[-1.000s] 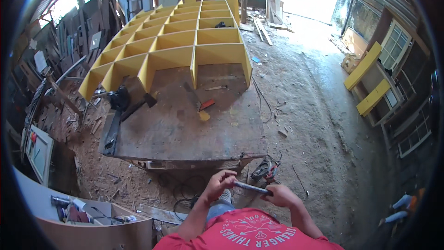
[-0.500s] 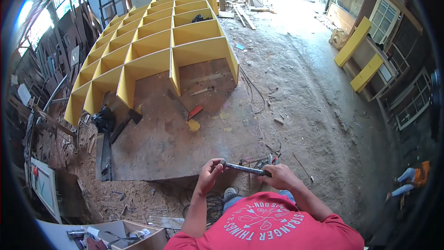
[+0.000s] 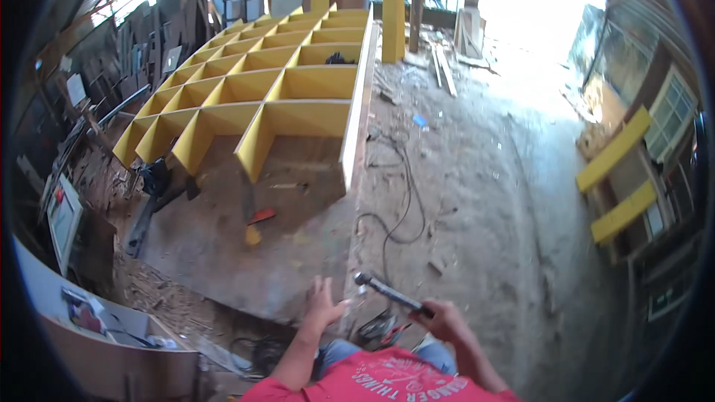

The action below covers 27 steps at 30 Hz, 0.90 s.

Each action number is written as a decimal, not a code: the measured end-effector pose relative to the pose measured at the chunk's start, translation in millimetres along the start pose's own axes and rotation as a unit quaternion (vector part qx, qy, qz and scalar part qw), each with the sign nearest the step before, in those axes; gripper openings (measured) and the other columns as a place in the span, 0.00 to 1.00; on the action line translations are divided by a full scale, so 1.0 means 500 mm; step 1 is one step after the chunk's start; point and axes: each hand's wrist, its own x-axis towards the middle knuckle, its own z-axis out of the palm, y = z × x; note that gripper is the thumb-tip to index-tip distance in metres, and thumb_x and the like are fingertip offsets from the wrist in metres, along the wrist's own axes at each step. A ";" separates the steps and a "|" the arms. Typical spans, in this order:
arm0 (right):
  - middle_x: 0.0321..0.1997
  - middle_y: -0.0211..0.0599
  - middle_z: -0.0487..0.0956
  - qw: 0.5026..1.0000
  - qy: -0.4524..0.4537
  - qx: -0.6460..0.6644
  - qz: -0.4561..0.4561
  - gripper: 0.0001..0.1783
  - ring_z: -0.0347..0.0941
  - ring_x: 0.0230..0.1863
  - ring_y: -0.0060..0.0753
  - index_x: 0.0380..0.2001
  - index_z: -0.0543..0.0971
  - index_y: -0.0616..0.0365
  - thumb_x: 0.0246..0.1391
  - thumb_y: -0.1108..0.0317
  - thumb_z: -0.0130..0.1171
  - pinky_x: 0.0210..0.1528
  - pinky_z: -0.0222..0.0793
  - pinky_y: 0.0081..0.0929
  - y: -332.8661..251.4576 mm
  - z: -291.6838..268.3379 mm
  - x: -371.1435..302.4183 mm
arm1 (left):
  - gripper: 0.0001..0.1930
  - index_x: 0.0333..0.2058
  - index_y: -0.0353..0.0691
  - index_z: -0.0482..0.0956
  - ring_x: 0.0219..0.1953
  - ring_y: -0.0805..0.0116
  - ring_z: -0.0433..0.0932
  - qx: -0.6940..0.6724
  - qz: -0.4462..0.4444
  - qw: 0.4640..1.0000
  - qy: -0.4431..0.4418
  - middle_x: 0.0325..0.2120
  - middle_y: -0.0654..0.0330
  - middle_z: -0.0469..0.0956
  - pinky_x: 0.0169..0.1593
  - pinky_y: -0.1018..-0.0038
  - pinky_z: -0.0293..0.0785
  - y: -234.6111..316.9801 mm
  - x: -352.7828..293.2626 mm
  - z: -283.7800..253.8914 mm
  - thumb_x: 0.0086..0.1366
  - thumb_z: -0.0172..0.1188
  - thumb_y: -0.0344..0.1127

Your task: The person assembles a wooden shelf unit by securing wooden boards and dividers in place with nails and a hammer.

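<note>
The right hand [image 3: 445, 320] grips the handle of a hammer [image 3: 391, 294], whose head points toward the left hand [image 3: 322, 304]. The left hand is spread wide, holding nothing, its fingers just short of the hammer head, over the near edge of a large wooden board [image 3: 246, 253]. Farther up the board lie a red-and-yellow tool [image 3: 258, 225] and a yellow grid shelf [image 3: 261, 89]. A black cable [image 3: 398, 208] loops on the dirt floor beside the board's right edge.

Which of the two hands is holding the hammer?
The right hand grips the hammer by its handle; the left hand is open with fingers spread, holding nothing.
</note>
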 end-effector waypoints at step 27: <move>0.26 0.45 0.82 0.984 -0.095 0.091 -0.119 0.21 0.82 0.28 0.38 0.47 0.86 0.60 0.58 0.56 0.75 0.35 0.75 0.37 0.356 -0.604 0.731 | 0.32 0.58 0.27 0.77 0.61 0.42 0.80 -0.137 -0.372 0.798 0.455 0.58 0.39 0.81 0.63 0.56 0.76 0.201 0.402 0.017 0.71 0.65 0.54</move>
